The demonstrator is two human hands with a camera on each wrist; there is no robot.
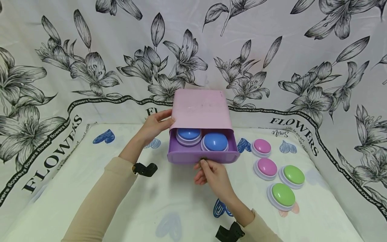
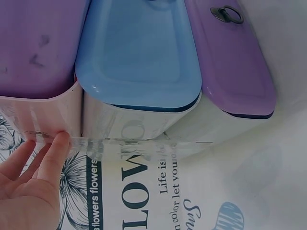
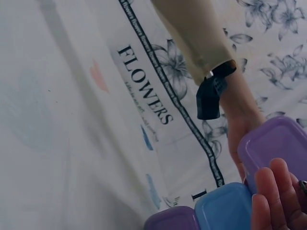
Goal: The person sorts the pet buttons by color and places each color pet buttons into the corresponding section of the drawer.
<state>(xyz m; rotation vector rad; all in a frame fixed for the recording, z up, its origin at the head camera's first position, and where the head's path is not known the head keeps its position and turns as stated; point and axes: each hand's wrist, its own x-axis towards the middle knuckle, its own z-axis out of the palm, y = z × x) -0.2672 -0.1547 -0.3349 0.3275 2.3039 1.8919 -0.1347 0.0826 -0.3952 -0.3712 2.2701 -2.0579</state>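
A drawer cabinet with a pink top (image 1: 201, 109) stands in the middle of the head view, its upper purple drawer (image 1: 187, 157) pulled out. Two blue dome-topped buttons (image 1: 214, 142) with white bases sit inside that drawer. At the drawer's front, my right hand (image 1: 213, 173) pinches the small metal ring pull (image 1: 200, 163) between thumb and finger. My left hand (image 1: 154, 125) rests against the cabinet's left side. In the left wrist view its fingers (image 2: 55, 155) lie nearly straight on the pink side wall. Below the open drawer are a blue drawer (image 2: 139, 52) and another purple drawer (image 2: 240, 62), both pushed in.
Two pink buttons (image 1: 267, 167) and two green buttons (image 1: 283, 194) lie on the white, heart-printed cloth (image 1: 151, 201) to the right of the cabinet. Behind it hangs a flower-printed fabric (image 1: 136, 33). Black straps (image 1: 146, 169) circle the wrists.
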